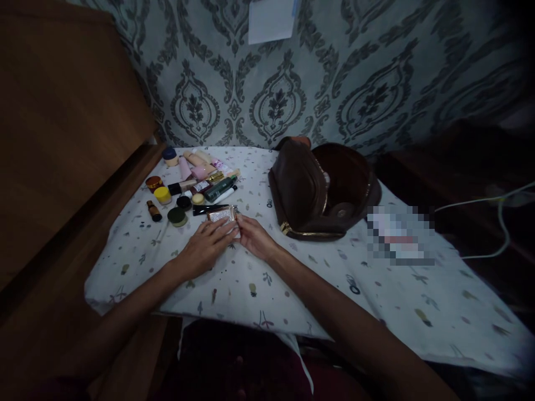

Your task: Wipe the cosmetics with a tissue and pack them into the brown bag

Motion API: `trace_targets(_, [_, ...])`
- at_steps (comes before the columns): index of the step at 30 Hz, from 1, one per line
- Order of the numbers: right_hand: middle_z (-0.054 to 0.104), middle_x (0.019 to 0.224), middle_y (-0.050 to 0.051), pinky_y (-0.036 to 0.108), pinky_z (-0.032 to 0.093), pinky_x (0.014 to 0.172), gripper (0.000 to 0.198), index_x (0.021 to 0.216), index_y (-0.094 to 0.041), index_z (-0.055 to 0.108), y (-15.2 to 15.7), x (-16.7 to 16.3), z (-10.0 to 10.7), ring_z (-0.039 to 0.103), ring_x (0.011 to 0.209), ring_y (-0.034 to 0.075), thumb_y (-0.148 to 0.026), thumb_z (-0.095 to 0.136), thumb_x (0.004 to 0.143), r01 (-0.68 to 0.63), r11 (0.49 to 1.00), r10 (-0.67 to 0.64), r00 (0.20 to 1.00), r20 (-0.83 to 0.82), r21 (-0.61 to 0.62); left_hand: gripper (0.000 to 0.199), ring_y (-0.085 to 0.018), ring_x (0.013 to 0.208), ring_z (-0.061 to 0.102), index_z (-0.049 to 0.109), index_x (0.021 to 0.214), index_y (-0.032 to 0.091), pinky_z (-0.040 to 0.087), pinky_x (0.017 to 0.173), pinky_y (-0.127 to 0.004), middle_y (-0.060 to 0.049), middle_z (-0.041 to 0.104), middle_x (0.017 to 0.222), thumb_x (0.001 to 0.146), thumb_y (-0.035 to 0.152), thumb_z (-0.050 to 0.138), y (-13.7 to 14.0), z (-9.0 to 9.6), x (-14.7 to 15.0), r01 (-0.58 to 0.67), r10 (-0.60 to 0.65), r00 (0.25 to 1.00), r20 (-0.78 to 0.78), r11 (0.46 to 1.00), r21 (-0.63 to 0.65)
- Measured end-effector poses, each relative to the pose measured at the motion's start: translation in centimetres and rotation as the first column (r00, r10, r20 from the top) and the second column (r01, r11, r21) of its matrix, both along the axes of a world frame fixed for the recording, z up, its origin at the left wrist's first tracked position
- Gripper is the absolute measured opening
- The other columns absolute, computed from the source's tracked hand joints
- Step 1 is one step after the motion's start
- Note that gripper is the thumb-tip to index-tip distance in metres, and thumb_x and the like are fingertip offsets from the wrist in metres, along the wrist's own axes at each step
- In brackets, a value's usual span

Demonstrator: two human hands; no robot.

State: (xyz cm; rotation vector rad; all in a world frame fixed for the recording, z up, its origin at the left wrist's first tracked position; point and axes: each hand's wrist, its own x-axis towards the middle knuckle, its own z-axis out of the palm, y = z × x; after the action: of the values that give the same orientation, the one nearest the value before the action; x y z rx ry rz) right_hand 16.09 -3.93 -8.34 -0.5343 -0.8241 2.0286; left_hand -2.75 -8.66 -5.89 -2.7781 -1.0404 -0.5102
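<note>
A small rectangular case (221,214) with a glittering silver face and a gold-toned rim lies left of the middle of the tabletop (267,312), about midway between the far and near edges. The left hand (205,245) lies over its near side with fingers extended and close together; whether they grip it cannot be told. The right hand (256,238) has its fingers bent in, gripping the case's right side.

Just beyond the case is a slim black tube (201,210), and a crowd of cosmetics spreads toward the far left corner: a dark green bottle (220,189), a yellow-lidded jar (163,195), an amber bottle (154,211) near the left edge, and a navy-lidded jar (169,156) by the corner itself. Right of the middle, toward the far edge, a dark brown handbag (297,192) stands with its zip open. A pixelated patch covers something near the right edge.

A white cloth printed with small plant-like motifs covers the tabletop and hangs over the near edge. Damask-patterned wallpaper (234,108) rises beyond the far edge, bearing a white sheet (271,23). Brown wooden furniture (62,94) flanks the left edge; pale cables (504,228) loop through the dimness beyond the right.
</note>
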Motion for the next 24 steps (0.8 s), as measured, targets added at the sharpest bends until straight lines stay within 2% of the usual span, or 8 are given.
trace_targets(2, [0.072,0.093,0.002,0.024,0.056,0.070,0.027,0.092,-0.019,0.070,0.0,-0.1,0.0,0.061,0.076,0.011,-0.037,0.082,0.076,0.003,1.000,-0.003,1.000,-0.010,-0.014,0.060,-0.031,0.145,0.037,0.035,0.152,0.021,0.043,0.106,-0.051,-0.011,0.045,0.155,0.095,0.004,0.041,-0.4,0.3,-0.4,-0.038,0.037,0.992,-0.122,0.999,-0.004])
trace_targets(5, [0.072,0.092,0.002,0.021,0.053,0.066,0.028,0.091,-0.019,0.071,0.1,-0.1,0.1,0.062,0.077,0.012,-0.038,0.084,0.074,0.031,0.999,-0.031,1.000,0.008,-0.018,0.055,-0.030,0.142,0.040,0.036,0.151,0.022,0.046,0.103,-0.045,-0.011,0.047,0.154,0.098,0.009,0.040,-0.6,0.2,-1.0,-0.024,0.028,0.982,-0.187,0.999,0.024])
trace_targets(9, [0.073,0.091,0.002,0.024,0.055,0.067,0.034,0.096,-0.020,0.070,0.1,0.1,0.1,0.066,0.079,0.014,-0.042,0.083,0.074,0.031,0.999,-0.034,0.995,0.090,0.045,0.048,-0.028,0.130,0.051,0.040,0.147,0.021,0.049,0.102,-0.042,-0.013,0.059,0.138,0.100,0.011,0.039,-0.5,-0.7,-2.0,0.037,-0.020,0.987,-0.161,0.994,0.101])
trace_targets(13, [0.074,0.092,0.002,0.026,0.059,0.067,0.045,0.104,-0.022,0.069,0.3,0.2,-0.1,0.067,0.079,0.015,-0.043,0.087,0.069,0.001,0.994,-0.014,0.992,0.123,0.105,0.040,-0.027,0.120,0.056,0.046,0.139,0.019,0.056,0.090,-0.040,-0.014,0.063,0.126,0.100,0.013,0.040,-0.6,-1.2,-2.8,0.073,-0.058,0.993,-0.104,0.985,0.153])
trace_targets(16, [0.074,0.095,0.002,0.030,0.062,0.069,0.044,0.105,-0.022,0.068,0.3,0.2,-0.4,0.068,0.081,0.016,-0.043,0.086,0.071,0.003,0.993,-0.018,0.992,0.123,0.117,0.034,-0.026,0.109,0.060,0.051,0.131,0.018,0.058,0.081,-0.037,-0.015,0.065,0.119,0.099,0.011,0.042,-0.8,-1.5,-2.9,0.058,-0.053,0.998,-0.033,0.982,0.177])
trace_targets(19, [0.074,0.094,0.003,0.031,0.062,0.072,0.043,0.107,-0.021,0.067,0.3,0.3,-0.5,0.069,0.080,0.016,-0.042,0.084,0.074,-0.013,0.991,-0.004,0.992,0.128,0.132,0.029,-0.024,0.101,0.060,0.056,0.122,0.019,0.057,0.079,-0.037,-0.013,0.065,0.112,0.098,0.010,0.043,-0.8,-1.7,-2.5,-0.009,-0.010,0.994,0.110,0.986,0.169])
trace_targets(21, [0.074,0.096,0.004,0.032,0.063,0.073,0.042,0.108,-0.020,0.067,0.2,0.3,-0.5,0.069,0.080,0.016,-0.042,0.083,0.075,-0.026,0.989,0.007,0.992,0.127,0.146,0.027,-0.022,0.100,0.061,0.057,0.118,0.020,0.057,0.082,-0.037,-0.010,0.063,0.109,0.097,0.011,0.044,-0.7,-1.8,-2.2,-0.071,0.046,0.972,0.230,0.992,0.104])
trace_targets(24, [0.074,0.095,0.003,0.031,0.063,0.073,0.042,0.109,-0.021,0.066,0.1,0.3,-0.3,0.069,0.081,0.016,-0.041,0.083,0.076,-0.024,0.987,0.005,0.993,0.121,0.156,0.022,-0.020,0.097,0.061,0.058,0.115,0.021,0.056,0.085,-0.035,-0.007,0.061,0.103,0.097,0.017,0.047,-0.5,-1.3,-2.1,-0.165,0.175,0.904,0.391,0.985,-0.059])
